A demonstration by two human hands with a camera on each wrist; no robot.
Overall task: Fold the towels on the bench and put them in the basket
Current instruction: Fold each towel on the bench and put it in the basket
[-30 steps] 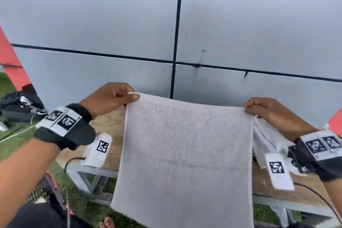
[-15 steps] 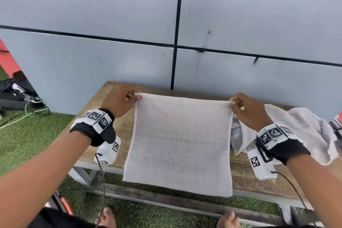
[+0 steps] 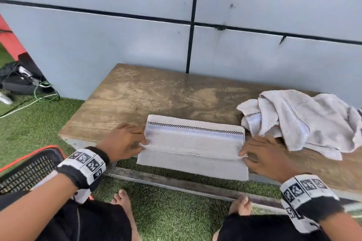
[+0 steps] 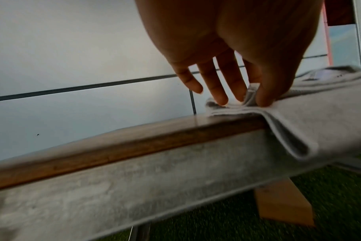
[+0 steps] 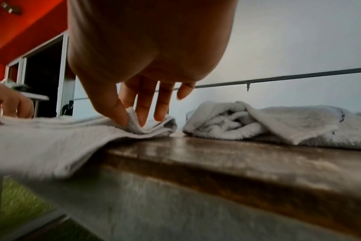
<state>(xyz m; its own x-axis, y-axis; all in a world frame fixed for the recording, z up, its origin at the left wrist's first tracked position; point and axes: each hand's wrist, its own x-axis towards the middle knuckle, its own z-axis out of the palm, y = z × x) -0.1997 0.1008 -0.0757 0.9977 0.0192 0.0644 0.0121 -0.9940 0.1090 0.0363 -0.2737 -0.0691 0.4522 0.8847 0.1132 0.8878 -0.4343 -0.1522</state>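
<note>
A white towel [image 3: 193, 144] with a checkered band lies on the wooden bench [image 3: 156, 96], its near part hanging over the front edge. My left hand [image 3: 135, 144] pinches the towel's left edge between thumb and fingers, as the left wrist view shows the towel [image 4: 324, 117] held by that hand [image 4: 251, 97]. My right hand [image 3: 248, 155] pinches the right edge; in the right wrist view the hand [image 5: 132, 119] holds a fold of the towel [image 5: 52, 135]. A basket [image 3: 29, 170] with an orange rim stands on the grass at the lower left.
A crumpled pile of white towels [image 3: 301, 121] lies on the bench to the right, close to my right hand, also in the right wrist view as the pile [image 5: 278, 120]. A grey wall [image 3: 137, 35] backs the bench. Bags and cables [image 3: 19, 80] lie at the left. My bare feet [image 3: 121, 197] are on the grass.
The towel has come down from hanging in the air onto the bench. Both hands lowered with it and now pinch its side edges near the front edge.
</note>
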